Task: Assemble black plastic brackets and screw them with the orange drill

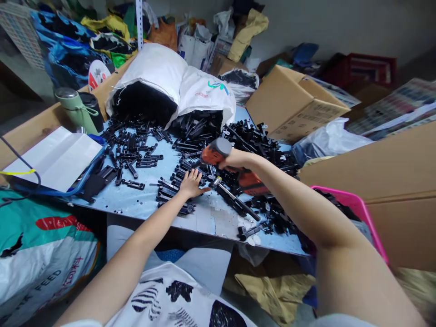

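My right hand [235, 159] is wrapped round the grip of a red and black cordless drill [214, 152]. The drill points left, its nose over a row of black plastic parts [170, 188] lined up side by side on the blue tabletop [136, 202]. Its red lower end [252, 182] shows beneath my wrist. My left hand [191, 184] lies on the row with fingers spread, just below the drill's nose. A hammer [235, 200] with a metal head and dark handle rests right of that hand. The drill's tip is hard to make out.
Two white sacks [153, 68] spill black parts at the back. A cardboard box [289, 104] stands back right, a pink bin [363, 213] at the right. On the left are a blue tray [86, 175] with white paper and a green flask [73, 109].
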Tool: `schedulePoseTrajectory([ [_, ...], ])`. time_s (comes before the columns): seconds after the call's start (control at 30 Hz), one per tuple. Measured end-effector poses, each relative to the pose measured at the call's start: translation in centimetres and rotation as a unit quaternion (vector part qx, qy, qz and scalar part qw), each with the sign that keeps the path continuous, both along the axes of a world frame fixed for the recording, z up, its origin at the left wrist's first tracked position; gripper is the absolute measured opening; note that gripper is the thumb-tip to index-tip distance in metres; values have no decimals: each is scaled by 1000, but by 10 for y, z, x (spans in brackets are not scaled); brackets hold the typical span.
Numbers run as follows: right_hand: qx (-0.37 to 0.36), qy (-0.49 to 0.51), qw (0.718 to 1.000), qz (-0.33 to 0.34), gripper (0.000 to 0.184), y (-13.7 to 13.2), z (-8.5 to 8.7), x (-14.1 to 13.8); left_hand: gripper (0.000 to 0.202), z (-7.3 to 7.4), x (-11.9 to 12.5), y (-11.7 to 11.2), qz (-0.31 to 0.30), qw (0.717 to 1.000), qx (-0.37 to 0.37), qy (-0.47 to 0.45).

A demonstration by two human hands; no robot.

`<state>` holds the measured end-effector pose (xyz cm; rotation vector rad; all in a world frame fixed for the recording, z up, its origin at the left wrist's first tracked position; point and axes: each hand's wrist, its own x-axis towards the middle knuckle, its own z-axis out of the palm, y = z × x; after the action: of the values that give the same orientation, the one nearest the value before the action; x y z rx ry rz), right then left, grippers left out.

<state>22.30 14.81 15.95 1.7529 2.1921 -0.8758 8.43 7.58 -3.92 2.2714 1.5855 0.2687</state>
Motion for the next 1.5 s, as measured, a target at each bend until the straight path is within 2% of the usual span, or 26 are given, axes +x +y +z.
schedulePoseTrajectory([
  [0.1, 5, -55, 998, 37, 11, 36, 2, -58, 100, 0, 0, 2, 4, 1000, -2, -2],
  [0.17, 1, -89, 994, 56, 11, 51, 4, -82, 102, -1, 0, 2, 8, 1000, -3, -10],
  [0.3, -23, -132, 989, 66, 14, 67, 4, -99, 106, -5, 1, 5, 6, 1000, -4, -26],
  [0.4, -39, -156, 984, 79, 16, 70, 0, -102, 100, -7, 1, 6, -3, 999, -2, -32],
  [0.6, -17, -177, 975, 136, 16, 51, 3, -108, 93, -5, 0, 5, 2, 999, -20, -28],
  [0.77, -27, -161, 971, 176, 16, 29, 7, -108, 92, -2, 0, 4, -2, 999, -21, -32],
  [0.93, -32, -166, 971, 170, 13, 11, 1, -116, 95, 7, -3, 8, -12, 998, -44, -30],
  [1.0, -24, -168, 971, 170, 14, 2, 3, -117, 96, 11, -8, -1, -27, 997, -69, -29],
  [1.07, -9, -168, 969, 182, 16, -6, 8, -117, 97, 12, -15, -21, -32, 996, -69, -38],
  [1.17, 5, -154, 968, 198, 20, -19, 14, -116, 101, 6, -29, -61, 9, 998, -28, -53],
  [1.27, -29, -151, 968, 200, 21, -29, 13, -119, 102, -2, -38, -88, 29, 998, -7, -57],
  [1.37, -40, -145, 968, 199, 26, -39, 9, -123, 97, -3, -42, -92, 7, 998, -2, -61],
  [1.5, -22, -154, 966, 208, 26, -51, 13, -127, 93, 7, -45, -86, -16, 998, -21, -55],
])
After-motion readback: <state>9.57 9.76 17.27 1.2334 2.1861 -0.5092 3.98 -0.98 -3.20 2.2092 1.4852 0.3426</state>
